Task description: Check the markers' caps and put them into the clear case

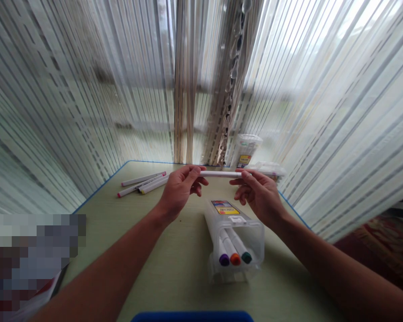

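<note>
A white marker [220, 174] is held level above the table, one end in each hand. My left hand [180, 188] pinches its left end between thumb and fingers. At the other end, my right hand [259, 192] grips it the same way, covering most of the tip. Below and between the hands lies a clear plastic marker case [210, 219], its open end facing me. Inside it are three white markers with a purple end [224, 260], an orange end [235, 259] and a dark green end [246, 257].
Several white markers [143, 183] with pink and yellow ends lie left of my left hand. An upright clear case [248, 147] and another lying clear case [267, 169] are at the table's back right. String curtains [147, 89] hang behind. A blue edge [191, 316] shows nearest me.
</note>
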The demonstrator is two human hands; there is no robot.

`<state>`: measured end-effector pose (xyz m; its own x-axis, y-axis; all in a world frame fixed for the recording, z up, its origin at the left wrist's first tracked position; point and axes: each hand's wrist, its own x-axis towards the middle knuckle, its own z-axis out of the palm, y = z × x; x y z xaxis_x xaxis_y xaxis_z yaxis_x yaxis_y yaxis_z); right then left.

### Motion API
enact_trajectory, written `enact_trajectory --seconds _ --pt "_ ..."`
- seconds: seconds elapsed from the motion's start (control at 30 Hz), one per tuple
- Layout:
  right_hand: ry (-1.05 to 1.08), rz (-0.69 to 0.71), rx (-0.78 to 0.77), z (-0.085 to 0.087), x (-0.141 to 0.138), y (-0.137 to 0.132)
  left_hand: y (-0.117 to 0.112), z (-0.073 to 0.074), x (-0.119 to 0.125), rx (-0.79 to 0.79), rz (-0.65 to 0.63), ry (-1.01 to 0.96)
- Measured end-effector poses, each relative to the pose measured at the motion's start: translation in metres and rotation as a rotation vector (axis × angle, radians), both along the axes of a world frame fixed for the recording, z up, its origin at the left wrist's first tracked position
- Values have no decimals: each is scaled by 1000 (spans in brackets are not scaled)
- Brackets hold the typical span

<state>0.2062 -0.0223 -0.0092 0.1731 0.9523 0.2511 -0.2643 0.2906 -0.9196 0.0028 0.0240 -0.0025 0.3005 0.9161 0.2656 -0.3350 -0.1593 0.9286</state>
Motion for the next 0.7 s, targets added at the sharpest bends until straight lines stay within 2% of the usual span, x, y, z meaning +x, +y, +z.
enact_trajectory --seconds 0.7 --pt "-71 -10 29 -1 1 0 0 -1 -1 94 50 134"
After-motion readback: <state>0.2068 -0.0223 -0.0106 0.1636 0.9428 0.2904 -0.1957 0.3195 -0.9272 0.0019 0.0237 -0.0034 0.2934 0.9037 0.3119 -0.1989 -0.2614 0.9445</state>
